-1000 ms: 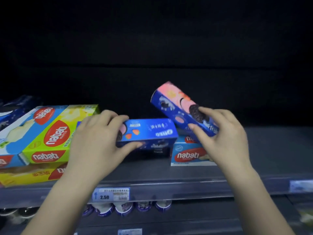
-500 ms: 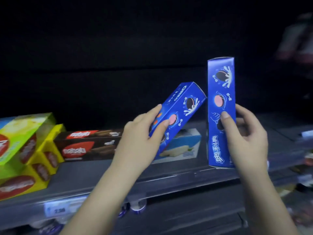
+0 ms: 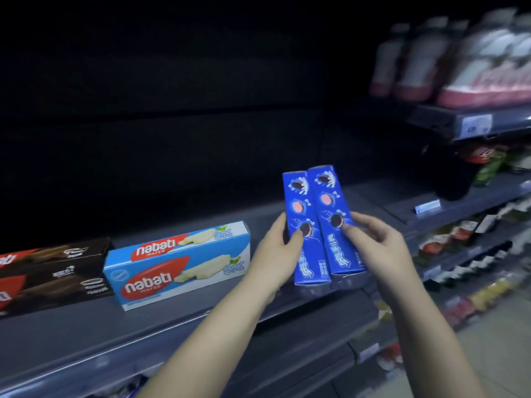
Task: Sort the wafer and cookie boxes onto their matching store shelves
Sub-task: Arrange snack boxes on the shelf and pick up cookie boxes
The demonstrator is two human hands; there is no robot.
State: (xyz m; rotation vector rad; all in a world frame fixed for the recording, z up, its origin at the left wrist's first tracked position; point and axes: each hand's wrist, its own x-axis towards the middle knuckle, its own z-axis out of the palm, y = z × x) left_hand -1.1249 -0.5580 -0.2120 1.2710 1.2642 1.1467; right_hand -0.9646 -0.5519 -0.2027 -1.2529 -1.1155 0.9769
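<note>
Two long blue Oreo cookie boxes stand upright side by side at the right end of the grey shelf (image 3: 86, 326). My left hand (image 3: 275, 251) grips the left Oreo box (image 3: 301, 225) with the thumb on its front. My right hand (image 3: 379, 248) holds the right Oreo box (image 3: 333, 214), thumb on its front face. The two boxes touch along their long sides. To their left lies a light-blue Nabati wafer box (image 3: 178, 262), and further left dark brown Nabati wafer boxes (image 3: 51, 277).
The back of the shelf is dark. To the right, a neighbouring rack holds blurred bottles (image 3: 459, 61) on top and dark drink bottles (image 3: 459, 173) below. Lower shelves at the right carry more small bottles (image 3: 474, 231). Floor shows at the bottom right.
Both boxes moved right along the shelf. The left box went from tilted to upright and now stands against the right box. The view swung right; the yellow Nabati boxes left the frame.
</note>
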